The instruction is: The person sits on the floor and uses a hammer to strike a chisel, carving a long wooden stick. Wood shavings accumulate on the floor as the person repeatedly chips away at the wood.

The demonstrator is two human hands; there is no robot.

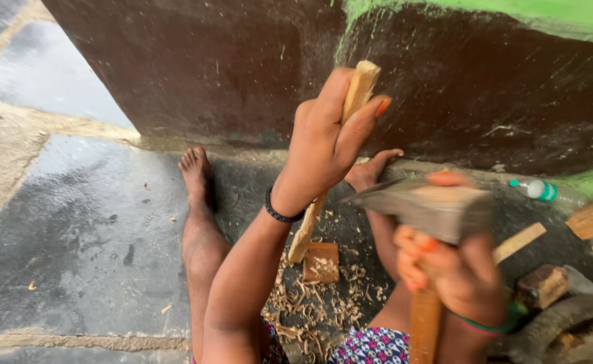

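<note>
- The left hand (327, 138) is wrapped around the upper end of a long wooden stick (310, 222), holding it upright with a slight tilt.
- Below that hand, the stick's lower end rests on a small wooden block (321, 263), ringed by pale shavings (303, 310).
- To its right, the right hand (455, 269) grips the wooden handle of an adze-like hammer (424, 205), blurred.
- Beyond the right hand, a plastic bottle (546, 191) lies by the dark wall (242, 67).

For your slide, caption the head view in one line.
Left hand steadies a wooden stick on a block; right hand raises a hatchet.
</note>
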